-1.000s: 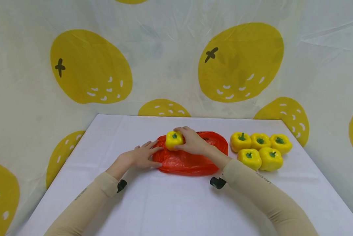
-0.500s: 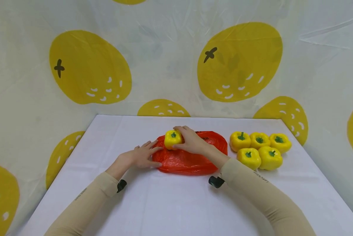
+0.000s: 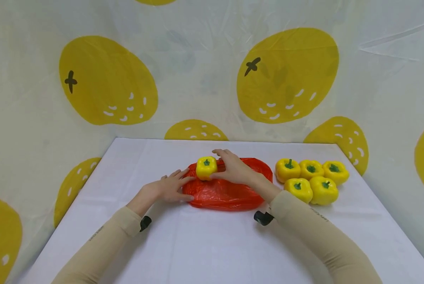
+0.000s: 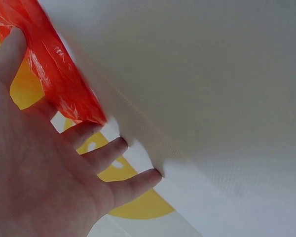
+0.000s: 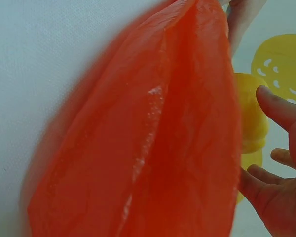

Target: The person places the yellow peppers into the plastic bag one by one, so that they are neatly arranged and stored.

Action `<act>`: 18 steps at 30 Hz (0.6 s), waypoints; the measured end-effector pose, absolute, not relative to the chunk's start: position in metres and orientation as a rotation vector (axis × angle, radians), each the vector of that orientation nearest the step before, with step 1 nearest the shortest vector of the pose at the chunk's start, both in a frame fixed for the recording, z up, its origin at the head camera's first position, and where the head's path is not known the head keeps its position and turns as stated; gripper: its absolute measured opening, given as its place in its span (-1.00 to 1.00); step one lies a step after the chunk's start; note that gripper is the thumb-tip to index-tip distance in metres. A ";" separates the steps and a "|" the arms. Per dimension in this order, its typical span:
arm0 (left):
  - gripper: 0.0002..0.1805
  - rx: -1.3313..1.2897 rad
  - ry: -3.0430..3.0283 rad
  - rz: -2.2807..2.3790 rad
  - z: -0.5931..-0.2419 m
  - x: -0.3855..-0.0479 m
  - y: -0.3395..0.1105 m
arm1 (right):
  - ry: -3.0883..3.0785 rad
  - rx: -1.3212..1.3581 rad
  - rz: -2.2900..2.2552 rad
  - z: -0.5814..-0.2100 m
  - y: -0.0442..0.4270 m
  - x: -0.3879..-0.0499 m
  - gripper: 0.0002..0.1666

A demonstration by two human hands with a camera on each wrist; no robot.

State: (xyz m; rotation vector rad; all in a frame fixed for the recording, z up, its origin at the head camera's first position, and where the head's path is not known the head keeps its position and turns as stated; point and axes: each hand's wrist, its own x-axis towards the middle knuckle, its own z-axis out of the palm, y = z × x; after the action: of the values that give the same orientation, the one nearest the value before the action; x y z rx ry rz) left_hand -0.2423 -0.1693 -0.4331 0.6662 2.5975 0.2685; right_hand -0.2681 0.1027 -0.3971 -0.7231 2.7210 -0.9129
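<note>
A yellow bell pepper [image 3: 206,169] with a green stem stands upright on the left part of a red plastic bag [image 3: 229,193] that lies on the table. Just right of the pepper is my right hand [image 3: 235,169], its fingers spread apart and the thumb by the pepper's side; in the right wrist view the thumb tip is close to the pepper [image 5: 251,113], and whether it touches I cannot tell. Fingers spread, my left hand [image 3: 168,188] rests at the bag's left edge. In the left wrist view its thumb and some fingertips touch the red plastic [image 4: 59,64].
Several more yellow bell peppers [image 3: 299,190] stand grouped on the table right of the bag. The table has a white cover [image 3: 205,244]. Behind it hangs a pale curtain [image 3: 198,79] printed with large yellow fruit.
My right hand has loosened its hold on the pepper and drawn slightly right, its fingers wider apart. The pepper stays on the bag. The left hand holds its place.
</note>
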 end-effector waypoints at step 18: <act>-0.06 0.636 2.612 0.265 -0.436 -0.241 -0.169 | 2.683 -0.910 -0.858 -0.371 0.132 -0.244 -0.17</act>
State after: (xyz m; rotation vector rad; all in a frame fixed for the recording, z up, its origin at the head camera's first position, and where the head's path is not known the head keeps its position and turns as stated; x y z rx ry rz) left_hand -0.2407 -0.1690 -0.4363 0.6361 2.6121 0.2645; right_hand -0.2435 0.1316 -0.3710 -0.9096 2.6830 -0.8583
